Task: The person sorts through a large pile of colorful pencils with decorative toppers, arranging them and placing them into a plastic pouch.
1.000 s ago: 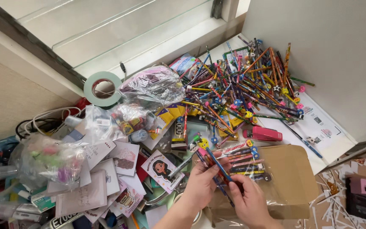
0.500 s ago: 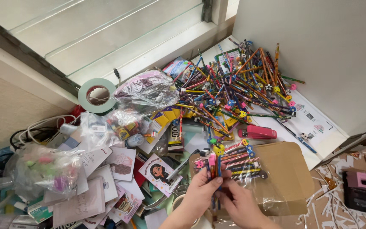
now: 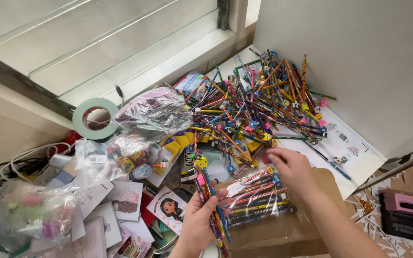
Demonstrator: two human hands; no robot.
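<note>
Broadly, the biggest thing beyond the grip was the heap of coloured pencils (image 3: 264, 102), spread up and to the right of the held bundle, against the pale wall (image 3: 359, 57) and over a white printed sheet (image 3: 354, 153). Up and to the left of the grip ran the window ledge (image 3: 120, 62) with a roll of pale green tape (image 3: 95, 118) leaning at its foot, and between the tape and the grip lay a crumpled clear plastic bag (image 3: 154, 112) and smaller bags of trinkets. Just right of the grip a brown cardboard piece (image 3: 321, 191) carried a clear packet of pencils (image 3: 259, 200), nearly touching the held bundle. Left of the grip lay printed cards (image 3: 168, 208), one with a cartoon figure. The left hand (image 3: 198, 224) was closed around a small bundle of pencils (image 3: 206, 191), fingers wrapped about their lower part, the topper ends pointing up and away from the person, one with a yellow topper. The right hand (image 3: 290, 167) hung above and to the right of that bundle, at the near edge of the heap, fingers spread loosely and pointing down; it was blurred, so whether it pinched anything could not be told.
</note>
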